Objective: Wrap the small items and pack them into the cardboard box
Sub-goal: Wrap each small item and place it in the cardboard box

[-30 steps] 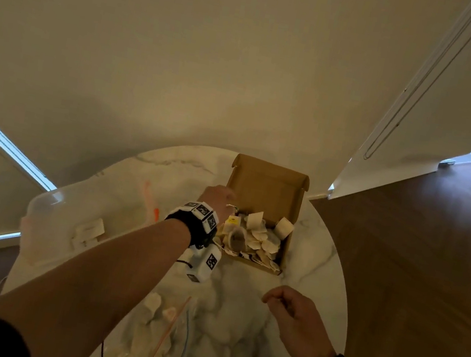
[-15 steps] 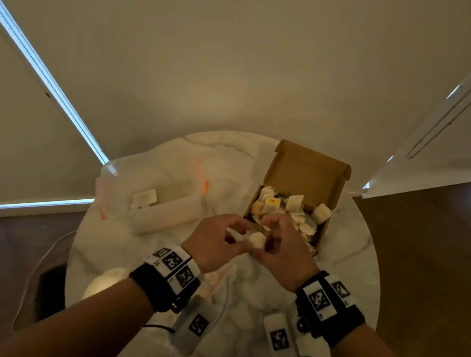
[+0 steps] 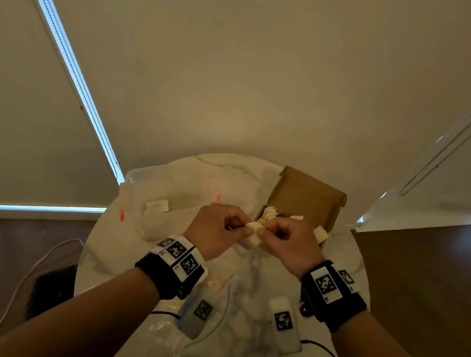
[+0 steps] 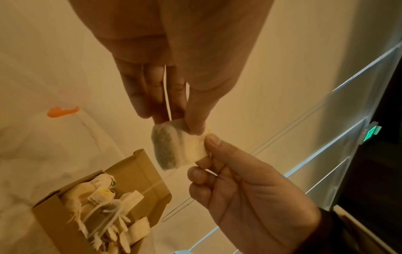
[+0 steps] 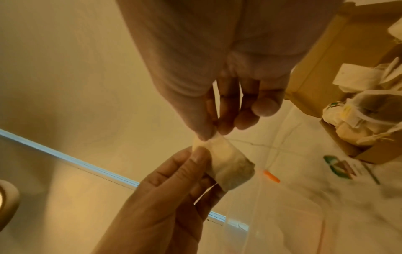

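Left hand (image 3: 214,231), right hand (image 3: 292,244) pinch tea bag (image 3: 253,234) (above marble table (image 3: 245,351)); wood floor (image 3: 429,279).

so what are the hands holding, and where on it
A tea bag: left hand and right hand both pinch its top edge, at opposite corners.

The head camera looks down from above my forearms onto the round marble table (image 3: 136,242), facing its far edge and the wall, from well back. My left wrist camera looks along my left hand (image 4: 165,82) at close range, with the cardboard box (image 4: 139,173) at its lower left. My right wrist camera looks along my right hand (image 5: 228,89), equally close, with the box at its right edge. All three views share both hands, the tea bag (image 3: 253,234) pinched between them, and the box.
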Available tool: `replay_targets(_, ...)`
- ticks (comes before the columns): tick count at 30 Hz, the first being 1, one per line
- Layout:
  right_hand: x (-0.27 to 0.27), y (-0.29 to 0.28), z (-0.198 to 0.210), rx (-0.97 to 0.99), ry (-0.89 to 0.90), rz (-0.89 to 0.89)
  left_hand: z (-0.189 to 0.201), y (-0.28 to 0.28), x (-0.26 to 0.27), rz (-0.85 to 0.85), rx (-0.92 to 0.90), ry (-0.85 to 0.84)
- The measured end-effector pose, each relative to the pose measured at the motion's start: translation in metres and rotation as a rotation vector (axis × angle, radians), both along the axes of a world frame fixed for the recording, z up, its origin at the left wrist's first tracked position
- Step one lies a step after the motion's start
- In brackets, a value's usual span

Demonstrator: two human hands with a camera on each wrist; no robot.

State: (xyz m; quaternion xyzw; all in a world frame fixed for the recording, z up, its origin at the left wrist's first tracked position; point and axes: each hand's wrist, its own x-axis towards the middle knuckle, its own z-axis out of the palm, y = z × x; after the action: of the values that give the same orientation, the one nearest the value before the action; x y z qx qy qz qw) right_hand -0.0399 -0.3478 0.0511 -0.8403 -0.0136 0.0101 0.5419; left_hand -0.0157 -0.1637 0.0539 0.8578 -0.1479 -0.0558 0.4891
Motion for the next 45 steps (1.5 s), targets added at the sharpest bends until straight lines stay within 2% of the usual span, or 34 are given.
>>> replay_targets(2, 0.000, 0.001, 0.006, -0.005, -0.018, -0.005, 0.008, 0.000, 0.000, 0.004, -0.039, -0.002)
replay_targets(4, 0.000, 0.001, 0.011, 0.068, 0.005, 0.012, 0.017, -0.001, 0.001, 0.017, -0.124, 0.021)
replay_targets(7, -0.001, 0.003, 0.020, 0.222, 0.094, 0.175, 0.034, -0.002, 0.005, 0.080, -0.310, 0.088)
replay_targets(9, -0.003, 0.007, 0.021, 0.184, 0.104, 0.268, 0.045, -0.003, 0.007, 0.101, -0.408, 0.122)
replay_targets(11, -0.005, 0.011, 0.023, 0.122, 0.107, 0.252, 0.053, -0.002, 0.008, 0.098, -0.463, 0.141)
replay_targets(14, -0.005, 0.010, 0.025, 0.234, 0.123, 0.139, 0.059, 0.005, 0.010, 0.079, -0.448, 0.143)
replay_targets(18, 0.004, 0.000, 0.035, 0.413, 0.127, -0.039, 0.051, 0.021, 0.018, 0.024, -0.262, 0.043)
replay_targets(23, 0.006, 0.005, 0.061, 0.585, 0.117, -0.036, 0.039, 0.019, 0.017, -0.028, -0.116, -0.077)
replay_targets(26, 0.001, 0.011, 0.070, 0.616, 0.116, 0.014, 0.037, 0.012, 0.017, 0.020, -0.064, -0.194)
replay_targets(29, -0.005, 0.017, 0.068, 0.635, 0.137, 0.060, 0.040, 0.005, 0.019, 0.156, -0.127, -0.186)
replay_targets(32, -0.011, 0.022, 0.063, 0.638, 0.185, 0.078, 0.050, -0.003, 0.021, 0.221, -0.330, -0.009)
replay_targets(37, -0.014, 0.021, 0.050, 0.588, 0.224, 0.112, 0.063, -0.009, 0.024, 0.209, -0.502, 0.079)
replay_targets(45, -0.012, 0.018, 0.044, 0.526, 0.202, 0.145, 0.076, -0.006, 0.035, 0.179, -0.563, 0.074)
